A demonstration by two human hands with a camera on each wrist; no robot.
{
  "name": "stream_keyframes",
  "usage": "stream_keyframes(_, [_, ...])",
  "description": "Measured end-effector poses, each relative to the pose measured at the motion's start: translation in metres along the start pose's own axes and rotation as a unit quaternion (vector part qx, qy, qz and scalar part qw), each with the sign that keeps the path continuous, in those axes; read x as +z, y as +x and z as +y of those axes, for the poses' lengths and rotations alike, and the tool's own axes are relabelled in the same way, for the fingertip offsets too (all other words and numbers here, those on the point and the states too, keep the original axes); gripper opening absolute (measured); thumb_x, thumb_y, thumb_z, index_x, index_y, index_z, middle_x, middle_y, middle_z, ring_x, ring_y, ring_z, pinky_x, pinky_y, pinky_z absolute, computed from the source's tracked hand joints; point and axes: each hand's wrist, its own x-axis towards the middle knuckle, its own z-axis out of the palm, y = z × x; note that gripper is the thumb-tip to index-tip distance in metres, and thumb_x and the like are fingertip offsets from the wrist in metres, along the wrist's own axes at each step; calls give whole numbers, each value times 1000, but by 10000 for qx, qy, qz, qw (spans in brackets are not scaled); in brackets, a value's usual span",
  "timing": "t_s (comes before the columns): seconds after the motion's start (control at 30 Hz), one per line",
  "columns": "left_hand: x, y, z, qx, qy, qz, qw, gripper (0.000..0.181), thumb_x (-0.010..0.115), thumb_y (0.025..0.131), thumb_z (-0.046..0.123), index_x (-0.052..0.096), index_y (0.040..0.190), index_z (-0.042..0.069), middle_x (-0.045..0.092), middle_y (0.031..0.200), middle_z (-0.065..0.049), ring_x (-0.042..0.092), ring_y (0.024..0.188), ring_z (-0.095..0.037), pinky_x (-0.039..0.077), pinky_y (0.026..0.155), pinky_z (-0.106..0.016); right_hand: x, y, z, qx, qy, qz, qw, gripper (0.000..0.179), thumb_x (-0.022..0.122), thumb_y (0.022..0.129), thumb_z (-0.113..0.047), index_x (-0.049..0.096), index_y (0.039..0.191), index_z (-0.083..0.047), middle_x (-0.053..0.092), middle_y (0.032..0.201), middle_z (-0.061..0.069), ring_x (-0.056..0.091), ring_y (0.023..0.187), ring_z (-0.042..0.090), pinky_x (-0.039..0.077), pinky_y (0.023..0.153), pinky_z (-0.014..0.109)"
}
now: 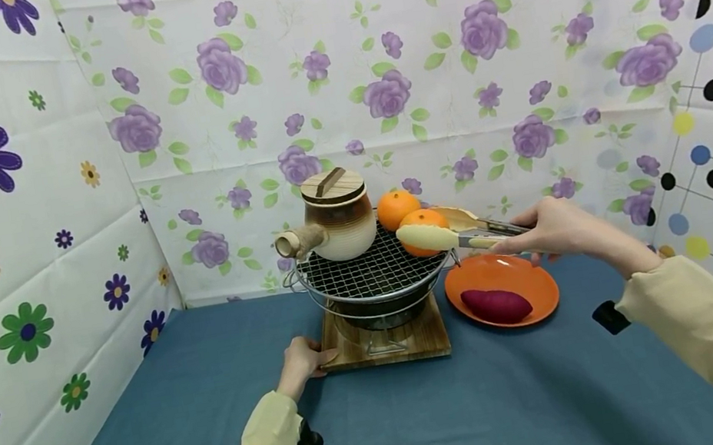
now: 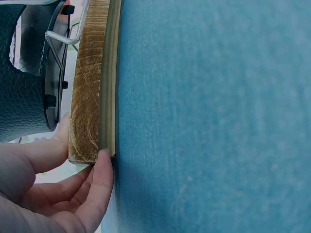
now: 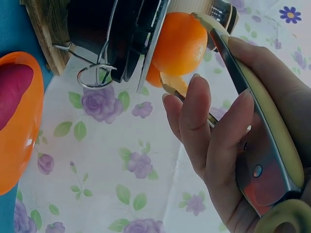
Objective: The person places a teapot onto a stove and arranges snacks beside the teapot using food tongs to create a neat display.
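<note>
My right hand (image 1: 556, 228) holds metal tongs (image 1: 430, 236) with cream tips. The tips stand on either side of the front orange (image 1: 424, 217), which sits at the right of the black wire grill mesh (image 1: 372, 274). A second orange (image 1: 398, 208) lies just behind it. In the right wrist view, the thumb and fingers wrap the tong arms. My left hand (image 1: 303, 358) grips the front left corner of the wooden board (image 1: 341, 343) under the grill. Thumb above and fingers at its lower edge pinch the board in the left wrist view.
A brown and cream teapot (image 1: 345, 228) with a wooden lid and side handle stands at the grill's back left. Right of the grill, an orange plate (image 1: 536, 276) holds a purple sweet potato (image 1: 497, 305). Blue cloth (image 1: 430, 421) covers the table; flowered sheets (image 1: 315, 136) hang behind.
</note>
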Motion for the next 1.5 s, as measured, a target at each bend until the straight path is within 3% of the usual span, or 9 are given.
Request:
stream_keyframes(0.3, [-1, 0, 1, 20, 18, 23, 10000, 32, 73, 77, 6, 49, 55, 5, 42, 48, -4, 57, 46, -22, 53, 49, -33, 2, 1, 0, 16, 122, 55, 9999, 74, 70, 73, -50, 54, 124, 0, 63, 66, 5, 60, 58, 22, 52, 54, 33])
stream_keyframes(0.63, [-1, 1, 1, 10, -70, -95, 9999, 29, 73, 77, 6, 52, 57, 4, 45, 49, -7, 58, 49, -25, 53, 50, -33, 2, 0, 3, 15, 229, 64, 9997, 78, 70, 71, -52, 52, 125, 1, 62, 63, 6, 59, 57, 23, 51, 53, 34])
stream_keyframes(0.8, [0, 3, 1, -24, -79, -128, 9999, 16, 72, 77, 5, 62, 71, -6, 53, 58, -11, 59, 50, -23, 53, 51, -32, -1, -1, 4, 53, 274, 127, 9995, 82, 69, 70, -55, 50, 126, 2, 64, 68, 5, 59, 58, 23, 51, 54, 34])
stream_keyframes(0.9, [-1, 3, 1, -51, -102, -167, 9998, 18, 72, 78, 4, 64, 82, -11, 55, 65, -14, 60, 54, -23, 54, 52, -32, -2, -2, 5, 53, 320, 205, 9993, 80, 69, 70, -55, 53, 125, 1, 65, 71, 5, 59, 59, 23, 51, 54, 35])
stream_keyframes(1.03, [-1, 1, 1, -45, -125, -171, 9998, 20, 71, 78, 5, 64, 85, -12, 55, 67, -14, 61, 57, -25, 54, 53, -33, -5, -4, 5, 38, 397, 302, 9987, 79, 69, 71, -54, 53, 125, 1, 63, 70, 7, 58, 58, 24, 52, 53, 35])
stream_keyframes(1.3, [-1, -1, -1, 119, -185, -178, 9996, 15, 71, 79, 4, 64, 76, -9, 53, 58, -13, 59, 55, -26, 54, 53, -34, -12, -10, 8, 116, 499, 512, 9974, 92, 68, 71, -57, 41, 132, 6, 64, 77, 8, 61, 63, 23, 52, 57, 34])
stream_keyframes(1.5, [0, 0, -2, 129, -141, -146, 9997, 15, 71, 78, 5, 64, 73, -8, 53, 58, -11, 59, 54, -24, 54, 52, -34, -17, -13, 14, 120, 494, 613, 9968, 90, 67, 72, -56, 40, 133, 5, 62, 78, 8, 59, 62, 24, 52, 56, 34])
